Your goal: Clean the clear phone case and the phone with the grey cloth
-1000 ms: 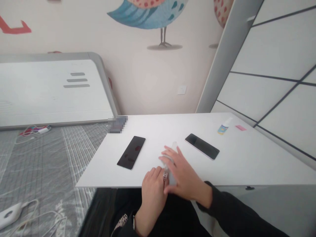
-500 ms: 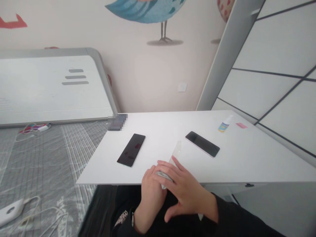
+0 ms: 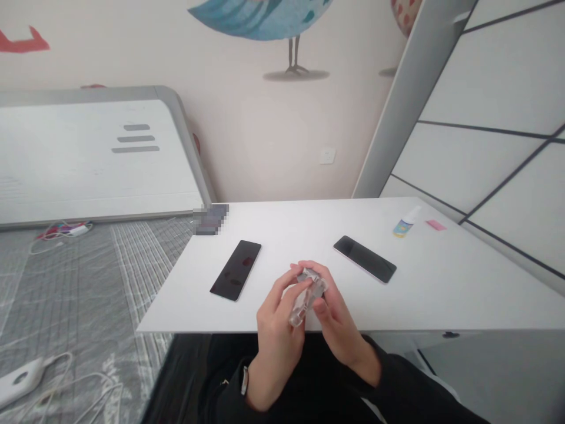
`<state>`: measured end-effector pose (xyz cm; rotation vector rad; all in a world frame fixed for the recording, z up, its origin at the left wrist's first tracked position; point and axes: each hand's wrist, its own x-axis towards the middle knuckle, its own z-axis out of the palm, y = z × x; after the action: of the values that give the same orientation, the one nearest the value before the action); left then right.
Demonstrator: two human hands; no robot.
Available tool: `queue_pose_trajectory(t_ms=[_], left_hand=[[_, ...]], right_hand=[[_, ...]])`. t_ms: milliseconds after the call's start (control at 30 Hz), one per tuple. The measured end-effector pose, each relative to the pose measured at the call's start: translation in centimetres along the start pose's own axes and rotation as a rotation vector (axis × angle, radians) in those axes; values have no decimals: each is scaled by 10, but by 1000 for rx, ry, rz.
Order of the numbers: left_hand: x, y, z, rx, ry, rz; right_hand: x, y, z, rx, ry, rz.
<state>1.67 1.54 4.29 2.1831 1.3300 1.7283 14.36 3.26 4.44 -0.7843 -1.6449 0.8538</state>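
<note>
A clear phone case (image 3: 301, 307) is held between my two hands, above the table's front edge and tilted, its upper end away from me. My left hand (image 3: 280, 330) grips it from the left, the fingers reaching over it. On the other side my right hand (image 3: 338, 321) is closed round the right edge, thumb toward the near face. Something greyish-white shows at the upper end, too small to make out. One black-screened phone (image 3: 236, 270) lies left of my hands; a second phone (image 3: 365, 258) lies to the right.
On the white table (image 3: 441, 288), a small spray bottle (image 3: 405, 225) and a pink piece (image 3: 436, 225) lie at the back right. A blurred dark item (image 3: 212, 219) is at the back left corner. Left of the table is a bed (image 3: 145, 277) with cables and a white device (image 3: 20, 380).
My right hand has moved from lying across my left hand to the case's right side. The case has turned and is now held between both hands. The phones have stayed put.
</note>
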Motion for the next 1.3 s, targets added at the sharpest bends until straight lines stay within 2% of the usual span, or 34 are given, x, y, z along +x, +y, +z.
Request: queue_pose_trajectory(t_ms=[100, 267, 333, 500, 667, 733, 833, 900, 1100, 1300], left_hand=[[-1, 3, 5, 63, -10, 19], [-4, 3, 8, 97, 32, -107], [-8, -2, 9, 58, -37, -143], [-17, -14, 13, 47, -331, -232], [-16, -13, 18, 170, -364, -152], [-15, -12, 21, 255, -367, -117], [-16, -13, 23, 352, -392, -121], [-17, -15, 23, 377, -406, -130], [-19, -17, 23, 403, -409, -131], [-17, -15, 23, 404, -418, -105]], right_hand=[[1, -2, 6, 27, 119, -24], [5, -4, 9, -76, 227, -91], [5, -5, 9, -67, 241, -115], [9, -9, 8, -51, 363, -153], [19, -16, -5, -50, 569, -239], [23, -17, -12, -131, 499, -289], [26, -16, -21, -285, 238, -391], [27, -14, -24, -385, 133, -454], [35, -4, -33, -616, -21, -651], [46, -10, -40, -671, -18, -484]])
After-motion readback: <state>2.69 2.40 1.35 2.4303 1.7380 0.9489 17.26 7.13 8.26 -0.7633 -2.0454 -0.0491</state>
